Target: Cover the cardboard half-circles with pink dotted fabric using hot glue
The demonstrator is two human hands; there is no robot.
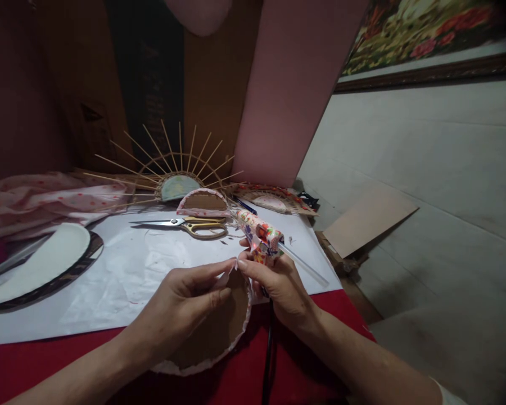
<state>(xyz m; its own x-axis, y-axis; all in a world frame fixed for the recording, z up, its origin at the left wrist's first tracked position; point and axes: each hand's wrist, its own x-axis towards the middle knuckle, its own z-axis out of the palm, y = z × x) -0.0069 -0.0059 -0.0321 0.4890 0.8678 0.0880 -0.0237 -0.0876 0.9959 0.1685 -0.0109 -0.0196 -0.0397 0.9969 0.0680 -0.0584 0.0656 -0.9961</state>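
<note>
A rounded cardboard piece (213,332), its rim wrapped in pale fabric, is tilted between my hands over the red cloth. My left hand (189,298) is closed on its upper edge, thumb and forefinger pinching the fabric. My right hand (278,281) is closed around a hot glue gun (261,233) covered in a floral pattern, while its thumb and forefinger also touch the fabric edge near my left fingertips. A clear glue stick (306,264) sticks out of the gun's back, and a black cord (269,349) hangs down. The lower part of the gun is hidden by my hand.
Gold-handled scissors (185,226) lie on the white sheet (122,287), beside a fabric-edged half-round cardboard piece (204,201). Behind stands a fan of thin sticks (181,152). Spotted pink fabric (59,197) and a white half-round piece (46,264) lie left. A tiled wall (459,225) bounds the right.
</note>
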